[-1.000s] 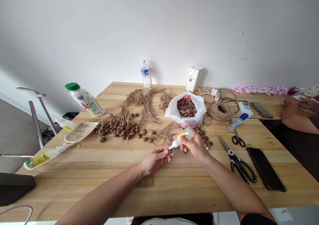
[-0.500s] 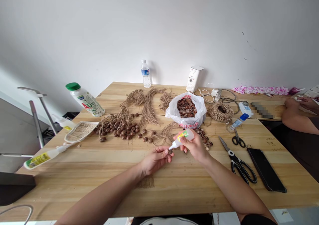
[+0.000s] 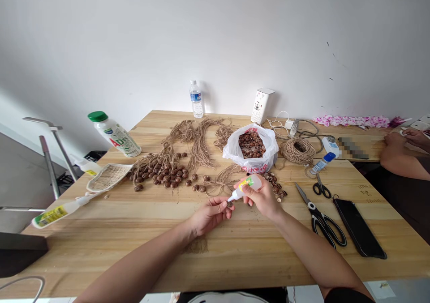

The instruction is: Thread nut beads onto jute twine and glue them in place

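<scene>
My right hand (image 3: 264, 198) grips a small white glue bottle (image 3: 248, 185) with a yellow-green label, its nozzle tipped down to the left. The nozzle tip touches a small brown nut shell (image 3: 230, 202) pinched in the fingertips of my left hand (image 3: 210, 214). Both hands hover just above the wooden table (image 3: 235, 245), near its middle. A white plastic bag of nut shells (image 3: 251, 147) stands right behind my hands. Loose shells (image 3: 276, 187) lie beside my right hand. Shells tied on jute cords (image 3: 161, 171) are spread to the left.
Large scissors (image 3: 320, 220), small scissors (image 3: 320, 187) and a black phone (image 3: 359, 228) lie at the right. A twine coil (image 3: 297, 151), a water bottle (image 3: 196, 99) and a green-capped bottle (image 3: 116, 134) stand further off. A glue tube (image 3: 60, 210) lies left. Another person's arms (image 3: 399, 153) rest far right.
Almost nothing has moved. My hands keep the same hold with the nozzle at the shell. The other person's hands at the far right have shifted slightly.
</scene>
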Motion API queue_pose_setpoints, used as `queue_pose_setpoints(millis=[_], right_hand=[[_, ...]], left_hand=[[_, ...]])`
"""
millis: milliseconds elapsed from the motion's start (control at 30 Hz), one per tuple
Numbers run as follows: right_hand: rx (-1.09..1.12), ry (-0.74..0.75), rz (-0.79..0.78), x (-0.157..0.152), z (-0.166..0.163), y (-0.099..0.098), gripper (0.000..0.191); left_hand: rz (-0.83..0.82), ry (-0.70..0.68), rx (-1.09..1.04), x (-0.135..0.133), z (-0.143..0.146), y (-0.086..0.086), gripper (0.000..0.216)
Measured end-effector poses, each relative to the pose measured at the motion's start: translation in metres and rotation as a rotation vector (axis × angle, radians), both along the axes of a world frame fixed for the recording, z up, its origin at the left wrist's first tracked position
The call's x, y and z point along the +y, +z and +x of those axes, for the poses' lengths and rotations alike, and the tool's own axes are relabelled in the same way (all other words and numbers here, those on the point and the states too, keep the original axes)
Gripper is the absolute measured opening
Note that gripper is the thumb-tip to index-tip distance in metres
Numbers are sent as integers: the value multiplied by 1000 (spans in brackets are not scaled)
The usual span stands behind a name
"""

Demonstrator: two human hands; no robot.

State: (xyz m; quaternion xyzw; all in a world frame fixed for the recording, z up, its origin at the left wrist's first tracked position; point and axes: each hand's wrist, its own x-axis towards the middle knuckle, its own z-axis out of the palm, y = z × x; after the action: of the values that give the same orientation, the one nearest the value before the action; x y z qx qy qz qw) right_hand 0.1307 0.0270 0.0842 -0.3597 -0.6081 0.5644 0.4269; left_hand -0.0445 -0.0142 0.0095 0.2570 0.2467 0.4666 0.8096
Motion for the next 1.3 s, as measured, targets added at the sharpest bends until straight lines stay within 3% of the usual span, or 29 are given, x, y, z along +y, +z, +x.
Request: queue_pose_setpoints(millis=[1300], right_hand=[[-14,1,29,-3,2,6,30]], left_hand=[[-15,14,-24,0,-1,3,21]])
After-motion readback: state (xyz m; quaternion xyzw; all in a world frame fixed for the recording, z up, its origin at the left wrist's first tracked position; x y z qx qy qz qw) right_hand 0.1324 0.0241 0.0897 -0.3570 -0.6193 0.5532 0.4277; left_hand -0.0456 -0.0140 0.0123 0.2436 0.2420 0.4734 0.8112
